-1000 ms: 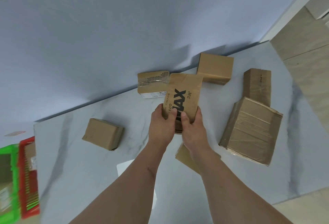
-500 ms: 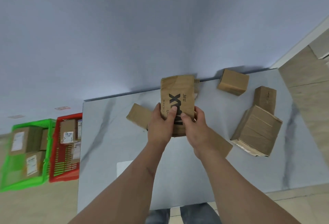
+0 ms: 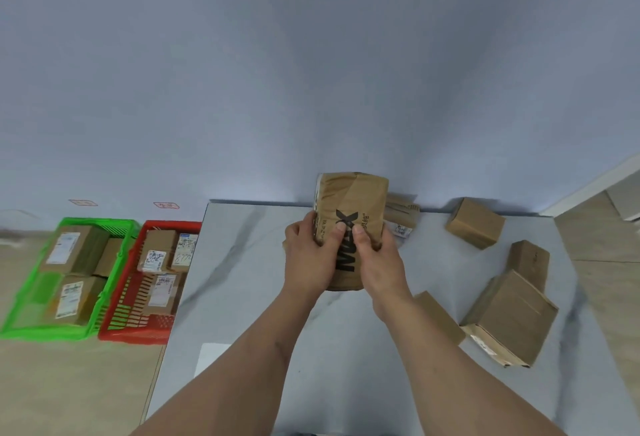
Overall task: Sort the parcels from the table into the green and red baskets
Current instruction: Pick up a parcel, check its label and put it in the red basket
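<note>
Head view: both hands grip one brown paper parcel w/ black letters, left hand & right hand, up over the grey marble counter. Long side points away. Green basket & red basket sit on floor, far left; left hand's nearer.

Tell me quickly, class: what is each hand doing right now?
Left hand: grips the brown printed parcel.
Right hand: grips the same parcel.
</note>
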